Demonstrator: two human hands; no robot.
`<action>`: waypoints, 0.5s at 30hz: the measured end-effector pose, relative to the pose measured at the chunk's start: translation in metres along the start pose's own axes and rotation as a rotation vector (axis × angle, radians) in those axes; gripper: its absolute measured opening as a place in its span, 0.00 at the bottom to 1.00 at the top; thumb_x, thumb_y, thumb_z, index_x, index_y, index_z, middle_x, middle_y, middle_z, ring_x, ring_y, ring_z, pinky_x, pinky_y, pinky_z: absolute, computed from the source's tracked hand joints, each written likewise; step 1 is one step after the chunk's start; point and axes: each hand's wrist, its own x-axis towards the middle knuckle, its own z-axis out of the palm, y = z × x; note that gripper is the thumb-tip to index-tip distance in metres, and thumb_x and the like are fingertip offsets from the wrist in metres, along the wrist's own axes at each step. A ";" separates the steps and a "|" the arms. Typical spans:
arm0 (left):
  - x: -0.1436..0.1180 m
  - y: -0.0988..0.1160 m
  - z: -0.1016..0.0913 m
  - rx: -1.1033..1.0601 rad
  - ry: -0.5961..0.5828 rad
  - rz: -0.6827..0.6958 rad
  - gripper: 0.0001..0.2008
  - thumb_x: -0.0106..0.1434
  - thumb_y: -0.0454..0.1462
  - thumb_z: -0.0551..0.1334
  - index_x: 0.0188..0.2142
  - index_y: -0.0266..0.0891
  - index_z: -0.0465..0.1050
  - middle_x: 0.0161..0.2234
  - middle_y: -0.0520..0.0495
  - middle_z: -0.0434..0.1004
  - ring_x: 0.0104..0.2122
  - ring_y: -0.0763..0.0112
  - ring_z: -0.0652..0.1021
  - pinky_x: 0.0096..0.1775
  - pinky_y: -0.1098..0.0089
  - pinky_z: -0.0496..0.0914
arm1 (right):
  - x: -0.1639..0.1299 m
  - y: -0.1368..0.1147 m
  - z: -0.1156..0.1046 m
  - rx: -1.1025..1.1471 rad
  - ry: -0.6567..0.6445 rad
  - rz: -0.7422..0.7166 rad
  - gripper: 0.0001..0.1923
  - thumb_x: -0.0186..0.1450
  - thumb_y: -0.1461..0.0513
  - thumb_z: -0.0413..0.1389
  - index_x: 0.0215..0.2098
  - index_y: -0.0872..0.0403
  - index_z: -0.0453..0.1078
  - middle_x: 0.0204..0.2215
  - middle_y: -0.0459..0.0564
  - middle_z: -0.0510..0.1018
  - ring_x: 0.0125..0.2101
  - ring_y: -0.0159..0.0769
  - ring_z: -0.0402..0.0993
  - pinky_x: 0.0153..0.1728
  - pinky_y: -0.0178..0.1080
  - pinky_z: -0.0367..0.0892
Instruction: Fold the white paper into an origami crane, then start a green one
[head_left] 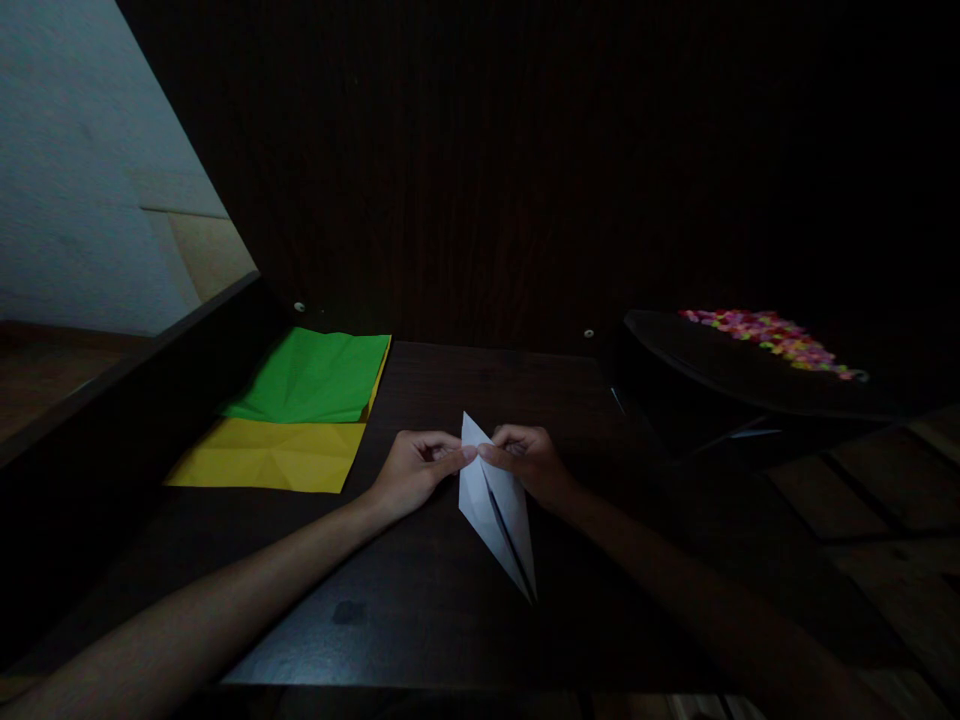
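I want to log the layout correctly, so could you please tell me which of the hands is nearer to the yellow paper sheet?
Left. The left hand sits just right of the yellow paper sheet, pinching the folded white paper; the right hand is farther, beyond that paper.

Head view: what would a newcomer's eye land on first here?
The white folded paper at the centre of the dark table, pinched near its top by the left hand and right hand. Next, the green sheet lying over a yellow sheet at the left, and colourful bits far right.
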 end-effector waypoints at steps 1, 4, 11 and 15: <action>0.000 0.000 0.000 -0.001 0.001 0.003 0.12 0.55 0.44 0.68 0.28 0.35 0.81 0.23 0.48 0.79 0.22 0.73 0.72 0.26 0.73 0.64 | 0.000 0.000 0.000 -0.006 -0.001 -0.003 0.17 0.53 0.51 0.65 0.19 0.55 0.69 0.18 0.43 0.71 0.20 0.28 0.63 0.22 0.33 0.58; 0.000 0.000 0.001 0.003 0.001 0.011 0.13 0.55 0.44 0.68 0.28 0.35 0.80 0.23 0.48 0.78 0.22 0.73 0.72 0.26 0.73 0.63 | 0.000 0.000 0.000 -0.010 0.001 -0.006 0.18 0.53 0.50 0.65 0.19 0.55 0.69 0.18 0.43 0.71 0.20 0.28 0.63 0.22 0.33 0.58; -0.001 -0.001 0.002 -0.033 0.017 0.000 0.12 0.55 0.43 0.69 0.28 0.35 0.81 0.23 0.48 0.78 0.22 0.74 0.72 0.26 0.74 0.64 | 0.000 0.000 0.000 0.001 -0.002 -0.011 0.16 0.54 0.53 0.65 0.19 0.55 0.70 0.19 0.43 0.71 0.20 0.28 0.63 0.22 0.33 0.58; -0.002 -0.001 0.002 -0.027 0.015 0.000 0.11 0.55 0.43 0.69 0.29 0.35 0.81 0.24 0.48 0.79 0.22 0.73 0.72 0.26 0.74 0.64 | 0.000 0.001 -0.001 0.002 -0.016 -0.024 0.15 0.55 0.54 0.65 0.20 0.55 0.70 0.19 0.43 0.71 0.21 0.28 0.63 0.23 0.34 0.58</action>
